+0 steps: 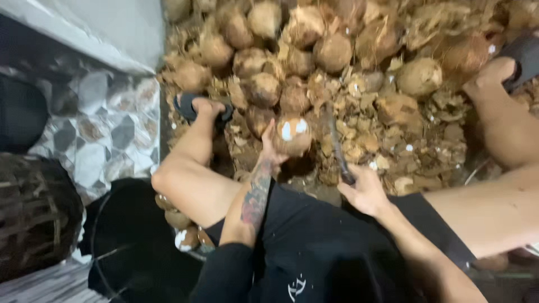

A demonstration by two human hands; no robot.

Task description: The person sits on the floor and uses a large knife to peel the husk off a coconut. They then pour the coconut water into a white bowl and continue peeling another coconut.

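My left hand (272, 150) grips a brown coconut (293, 134) with patches of white flesh showing on its top, held low between my knees. My right hand (365, 191) is closed around the handle of a dark, long-bladed knife (336, 147); the blade points away from me, just right of the coconut and not touching it. I sit with bare legs spread, and my left forearm is tattooed.
A big heap of husked brown coconuts (314, 50) and husk scraps (393, 140) fills the ground ahead. My feet in dark sandals (196, 109) rest at its edges. A dark tub (129, 247) and a woven basket (33, 213) stand at left on patterned tiles.
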